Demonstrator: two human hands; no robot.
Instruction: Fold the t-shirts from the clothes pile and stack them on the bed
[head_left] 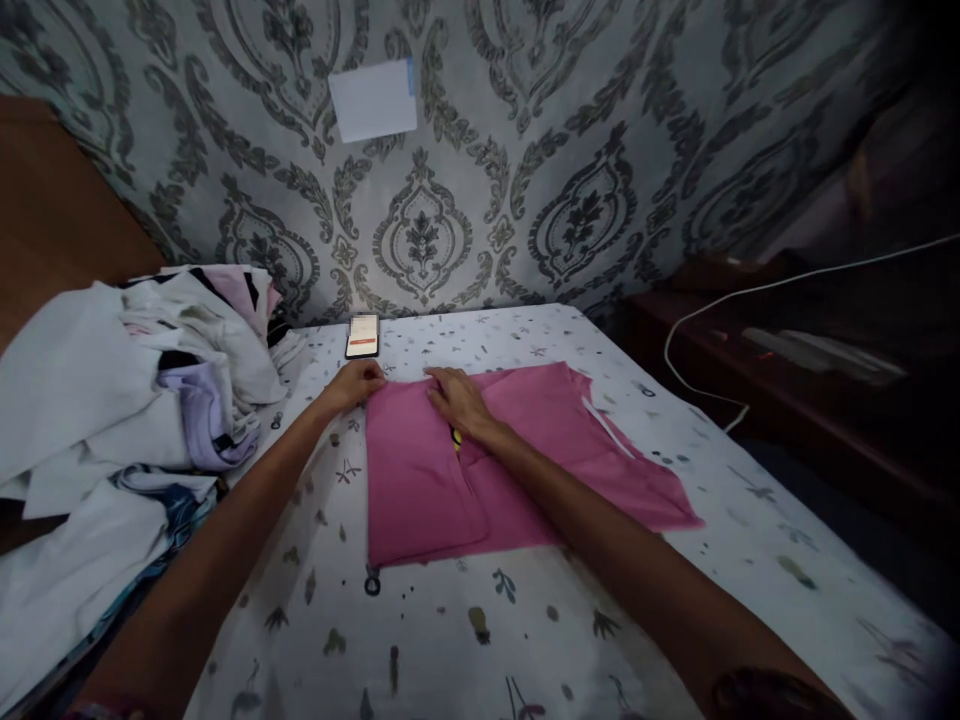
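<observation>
The pink cloth (420,480) lies on the patterned sheet (315,630), its left part folded over. The left hand (355,385) has its fingers drawn together at the far left corner – whether they pinch it, I cannot tell. The right hand (459,400) rests open on the far edge. The phone (363,340) lies just beyond the left hand – clothes (142,380) are heaped at left
</observation>
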